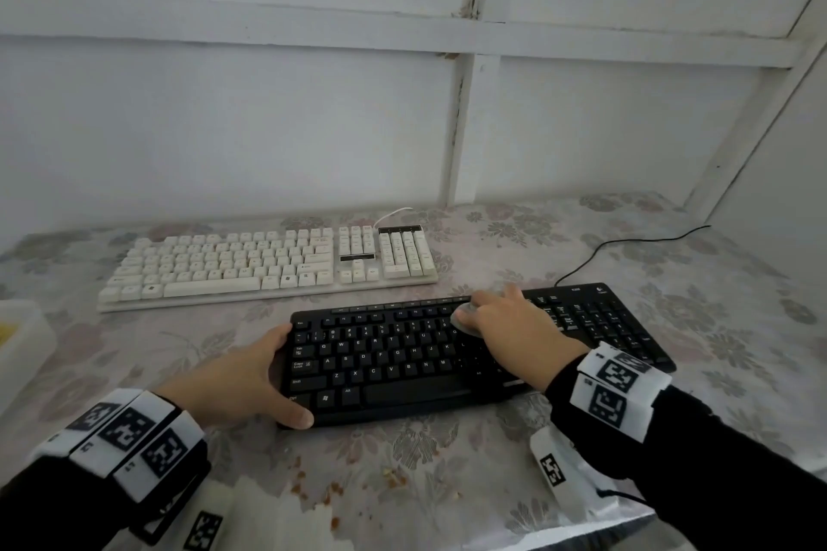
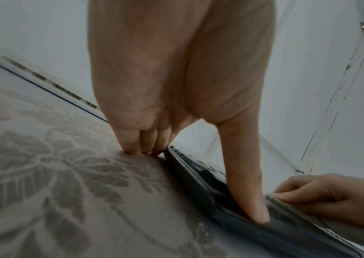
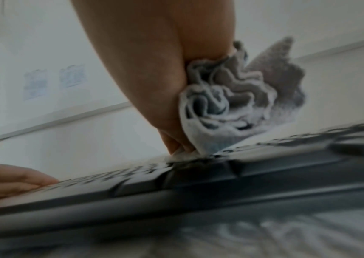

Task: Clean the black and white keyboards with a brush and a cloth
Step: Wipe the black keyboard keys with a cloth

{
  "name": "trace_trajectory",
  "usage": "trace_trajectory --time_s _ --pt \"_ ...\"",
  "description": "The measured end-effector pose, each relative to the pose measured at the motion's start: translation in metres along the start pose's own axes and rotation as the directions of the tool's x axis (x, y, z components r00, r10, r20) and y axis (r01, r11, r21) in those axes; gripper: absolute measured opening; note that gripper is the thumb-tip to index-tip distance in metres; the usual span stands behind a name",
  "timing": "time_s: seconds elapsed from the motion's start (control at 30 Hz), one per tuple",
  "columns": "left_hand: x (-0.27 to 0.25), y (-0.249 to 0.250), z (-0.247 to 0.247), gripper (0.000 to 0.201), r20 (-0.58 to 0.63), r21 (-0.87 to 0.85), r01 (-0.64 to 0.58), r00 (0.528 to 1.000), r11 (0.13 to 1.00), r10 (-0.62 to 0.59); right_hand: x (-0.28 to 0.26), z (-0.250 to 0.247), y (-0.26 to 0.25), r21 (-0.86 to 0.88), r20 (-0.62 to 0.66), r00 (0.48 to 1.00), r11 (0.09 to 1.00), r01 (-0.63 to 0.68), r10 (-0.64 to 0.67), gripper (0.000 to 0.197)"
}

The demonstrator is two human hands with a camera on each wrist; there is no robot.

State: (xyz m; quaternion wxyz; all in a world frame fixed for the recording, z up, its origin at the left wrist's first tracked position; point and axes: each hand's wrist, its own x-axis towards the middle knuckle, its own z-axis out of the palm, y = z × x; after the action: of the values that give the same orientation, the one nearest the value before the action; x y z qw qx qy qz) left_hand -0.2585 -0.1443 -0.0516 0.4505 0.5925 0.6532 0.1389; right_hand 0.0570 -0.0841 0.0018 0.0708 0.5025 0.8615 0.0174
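We're not seeing a brush in any view. The right wrist view is blurring badly, so key legends there aren't readable, and our right palm is hiding most of the cloth [image 1: 465,320] in the head view; only a grey edge is poking out. At far left a pale container [image 1: 20,342] is getting cut off by the frame, contents unclear.

Our right hand [image 1: 514,327] is lying palm-down over the black keyboard [image 1: 394,365], fingers curling round the bunched grey cloth [image 3: 231,97] w/ white edging, grip clamped on it, pressing it onto the upper key rows approx. mid-board. Our left hand [image 1: 250,376] is bracing the keyboard's left end: thumb [image 2: 249,192] lying straight along the front edge, the other fingers [image 2: 132,139] bending down w/ tips touching the desk [image 1: 447,474] beside the back-left corner.

The white keyboard [image 1: 268,264] is lying behind the black one, apart from it. The desk is wearing a pale floral cover w/ brownish crumbs near the front. White panelled walls are closing in behind and at right.
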Motion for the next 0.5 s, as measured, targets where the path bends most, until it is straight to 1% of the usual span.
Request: trace_trajectory --time_s 0.07,0.2,0.27,0.37,0.43,0.5 --pt "0.001 -0.002 -0.001 0.145 0.001 0.004 0.000 1.000 1.000 0.000 -0.004 0.002 0.013 -0.006 0.009 0.999 0.999 -0.031 0.031 0.040" --pt "0.002 -0.002 -0.001 0.144 0.008 -0.002 -0.012 1.000 1.000 0.012 -0.010 0.003 0.032 -0.015 0.032 0.995 0.995 -0.098 0.098 0.046" --pt "0.002 -0.001 0.000 0.144 0.008 -0.003 -0.006 1.000 1.000 0.006 -0.012 0.001 0.034 -0.017 0.031 0.992 0.992 -0.125 0.125 0.042" --pt "0.002 -0.002 0.000 0.144 -0.001 0.004 0.013 1.000 1.000 -0.013 -0.016 -0.003 0.040 -0.085 0.036 0.985 0.983 -0.164 0.167 0.035" --pt "0.002 -0.002 -0.001 0.145 -0.005 0.009 0.019 1.000 1.000 -0.019 -0.017 -0.005 0.049 -0.087 0.052 0.983 0.981 -0.171 0.175 0.041" --pt "0.002 -0.001 0.000 0.146 -0.001 0.016 0.028 1.000 0.999 -0.028 -0.016 -0.009 0.053 -0.048 0.056 0.982 0.983 -0.178 0.181 0.047"
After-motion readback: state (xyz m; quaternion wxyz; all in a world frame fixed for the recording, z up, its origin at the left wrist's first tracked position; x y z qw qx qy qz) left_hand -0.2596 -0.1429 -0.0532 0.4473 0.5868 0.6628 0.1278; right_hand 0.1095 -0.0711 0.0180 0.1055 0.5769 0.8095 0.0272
